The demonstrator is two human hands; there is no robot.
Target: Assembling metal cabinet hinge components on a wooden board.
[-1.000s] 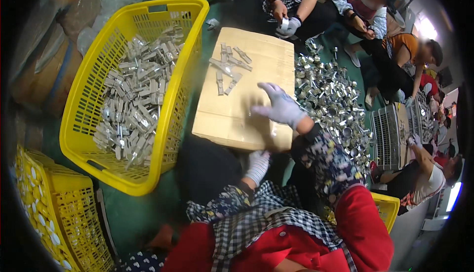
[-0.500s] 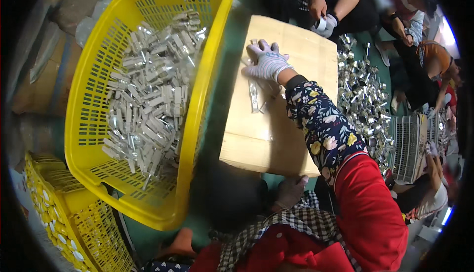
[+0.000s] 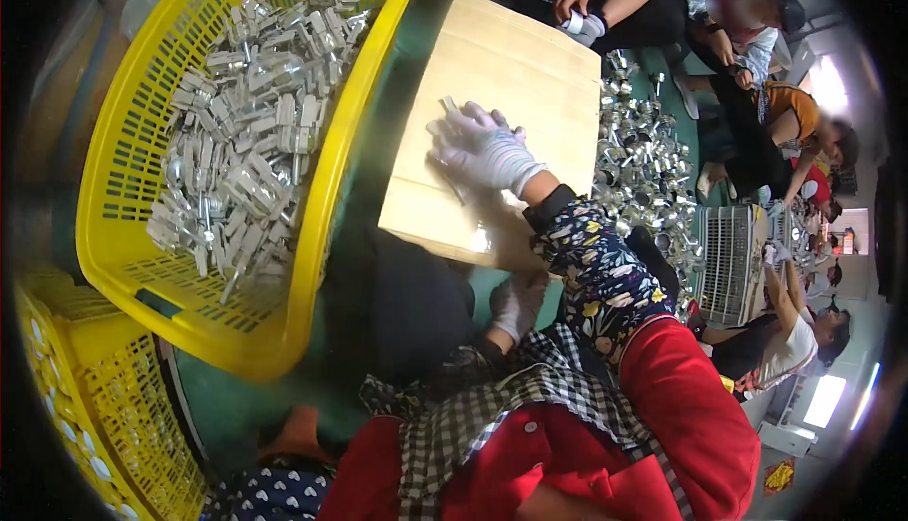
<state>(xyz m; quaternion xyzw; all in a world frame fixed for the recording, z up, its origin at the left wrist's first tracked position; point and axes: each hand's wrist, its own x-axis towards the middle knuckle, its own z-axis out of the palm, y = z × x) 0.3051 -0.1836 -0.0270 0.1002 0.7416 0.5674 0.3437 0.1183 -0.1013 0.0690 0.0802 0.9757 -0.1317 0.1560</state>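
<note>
Green flooring [image 3: 236, 408] runs under a tan cardboard box [image 3: 530, 77] whose long axis leads away from the person, its far end toward co-workers seated beyond. On its top, the white-gloved right hand [image 3: 484, 150] lies flat, fingers spread, covering small silver metal parts [image 3: 448, 105] that poke out at the fingertips; their direction cannot be told. The gloved left hand [image 3: 518, 302] hangs loosely curled below the box's near edge, well apart from the right, holding nothing visible. Left of the box stands a yellow plastic basket [image 3: 331, 181] heaped with similar metal pieces; a loose pile of shiny parts [image 3: 643, 171] lies right of it.
</note>
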